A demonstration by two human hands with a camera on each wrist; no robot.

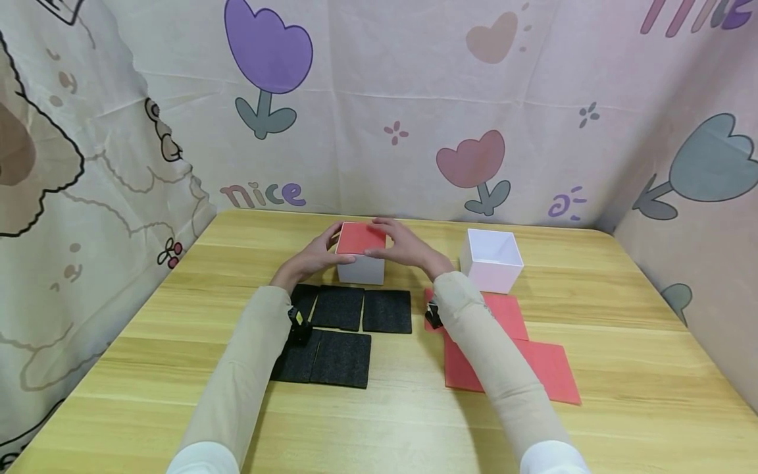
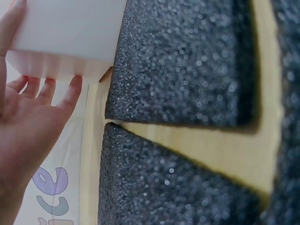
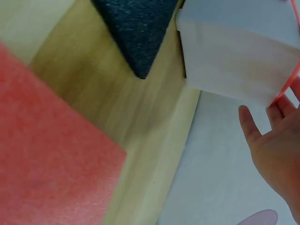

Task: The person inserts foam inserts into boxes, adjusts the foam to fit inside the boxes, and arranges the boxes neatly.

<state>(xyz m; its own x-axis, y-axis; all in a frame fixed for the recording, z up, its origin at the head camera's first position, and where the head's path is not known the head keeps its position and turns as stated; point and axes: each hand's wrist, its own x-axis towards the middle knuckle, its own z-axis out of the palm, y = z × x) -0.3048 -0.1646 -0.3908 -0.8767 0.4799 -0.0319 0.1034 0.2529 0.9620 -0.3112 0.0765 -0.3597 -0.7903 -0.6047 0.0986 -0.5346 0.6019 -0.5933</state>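
Note:
A white box (image 1: 361, 271) stands near the table's back edge, a red foam square (image 1: 360, 238) lying across its top. At the box's left side is my left hand (image 1: 308, 262), its thumb along the upper front and its fingers against the side; in the left wrist view the fingertips touch the box wall. My right hand (image 1: 408, 247) holds the red square's right part, thumb near the front corner and fingers toward the back. From the right wrist view, the square's thin red edge shows between the box and the fingers. The box's inside is hidden.
Several black foam squares (image 1: 339, 307) lie in two rows in front of the box. More red foam squares (image 1: 551, 368) overlap under the right forearm. A second white box (image 1: 491, 273), its top uncovered, stands at the back right. Printed cloth hangs behind the wooden table (image 1: 414, 428).

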